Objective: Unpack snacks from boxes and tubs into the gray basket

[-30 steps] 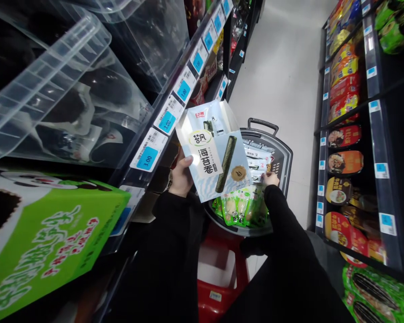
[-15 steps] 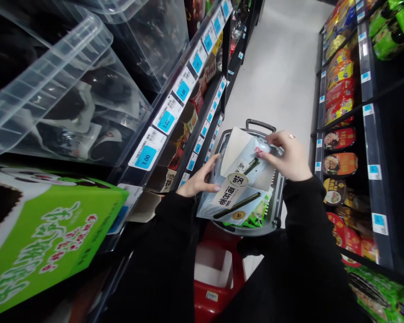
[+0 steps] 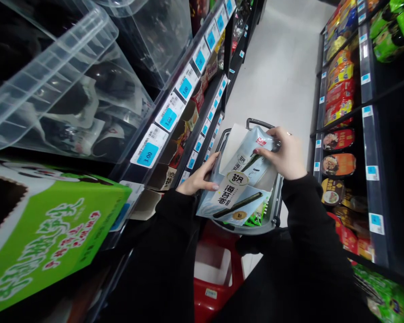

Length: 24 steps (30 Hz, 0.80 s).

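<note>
Two hands grip seaweed packs [image 3: 237,188] over basket [image 3: 276,211]: left hand [image 3: 198,179] at left edge, right hand [image 3: 284,154] on top.

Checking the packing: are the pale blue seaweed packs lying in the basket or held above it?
Held above: the seaweed packs sit tilted between both hands over the basket.

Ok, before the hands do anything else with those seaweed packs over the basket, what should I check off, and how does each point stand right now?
1. Left hand on the seaweed packs: ok, fingers at their left edge.
2. Right hand grip on the top pack: ok, fingers pinch its upper end.
3. Packs above the basket: ok, they hang over its opening.
4. Room in the basket: cannot tell, the packs hide most of it; a green packet shows under them.
5. Basket support: cannot tell; a red stool shows below it, contact hidden.
6. Shelf edge clearance: ok, packs sit apart from it.
</note>
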### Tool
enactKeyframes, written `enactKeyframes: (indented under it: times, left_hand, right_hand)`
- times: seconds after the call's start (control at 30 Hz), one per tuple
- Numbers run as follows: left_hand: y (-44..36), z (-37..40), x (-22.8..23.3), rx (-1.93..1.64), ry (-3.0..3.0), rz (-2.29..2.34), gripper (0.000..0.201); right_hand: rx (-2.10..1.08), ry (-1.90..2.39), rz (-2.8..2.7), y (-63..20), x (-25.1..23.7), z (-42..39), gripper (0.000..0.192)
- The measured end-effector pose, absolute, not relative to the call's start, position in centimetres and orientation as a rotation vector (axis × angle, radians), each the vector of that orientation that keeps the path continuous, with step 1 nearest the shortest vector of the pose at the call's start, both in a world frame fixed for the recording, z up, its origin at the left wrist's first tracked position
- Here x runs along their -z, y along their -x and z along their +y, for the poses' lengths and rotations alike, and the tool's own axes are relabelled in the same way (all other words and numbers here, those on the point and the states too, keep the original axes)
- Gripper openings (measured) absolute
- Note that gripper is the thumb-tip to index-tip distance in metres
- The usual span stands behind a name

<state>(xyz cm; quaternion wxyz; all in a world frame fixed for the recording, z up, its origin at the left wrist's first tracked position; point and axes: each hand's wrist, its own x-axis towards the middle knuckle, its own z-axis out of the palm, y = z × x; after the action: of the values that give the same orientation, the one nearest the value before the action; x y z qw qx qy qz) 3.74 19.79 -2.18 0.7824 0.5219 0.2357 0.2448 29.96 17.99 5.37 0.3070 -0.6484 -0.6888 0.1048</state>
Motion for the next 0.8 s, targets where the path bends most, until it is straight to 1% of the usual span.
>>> enactKeyframes:
  times: [0.07,0.17,0.27,0.33,0.43,0.5,0.6,0.7,0.8]
  left_hand:
    - [-3.6,19.7,2.3,-0.573,-1.104,0.535,0.115]
    - [-3.3,19.7,2.7,-0.691,-1.047,0.591,0.102]
    - [-3.4,19.7,2.9,-0.883,-0.96,0.638,0.084]
    - [-3.7,19.9,2.7,-1.018,-0.886,0.679,0.07]
    - [-4.2,20.3,2.1,-1.189,-0.764,0.733,0.055]
    - [-4.3,20.5,1.8,-1.27,-0.704,0.756,0.051]
    - [-4.3,20.7,1.9,-1.346,-0.651,0.788,0.046]
    - [-4.3,20.7,2.1,-1.39,-0.619,0.806,0.044]
    - [-4.5,20.6,1.9,-1.384,-0.605,0.804,0.045]
  right_hand:
    - [-0.331,1.638,-1.737,-30.2,-6.1,18.0,0.022]
    - [-0.344,1.535,-1.5,-31.9,-7.0,18.0,0.025]
    - [-0.3,1.451,-1.137,-35.6,-7.4,17.5,0.029]
    - [-0.261,1.406,-0.887,-38.7,-6.6,16.9,0.03]
    - [-0.29,1.452,-0.637,-42.4,-3.3,15.8,0.03]
    - [-0.437,1.576,-0.538,-43.1,0.1,14.6,0.031]
    - [-0.792,1.849,-0.455,-41.6,5.2,12.3,0.032]
    - [-1.117,2.067,-0.479,-38.4,9.1,10.1,0.027]
    - [-1.248,2.172,-0.533,-35.8,11.4,9.3,0.02]
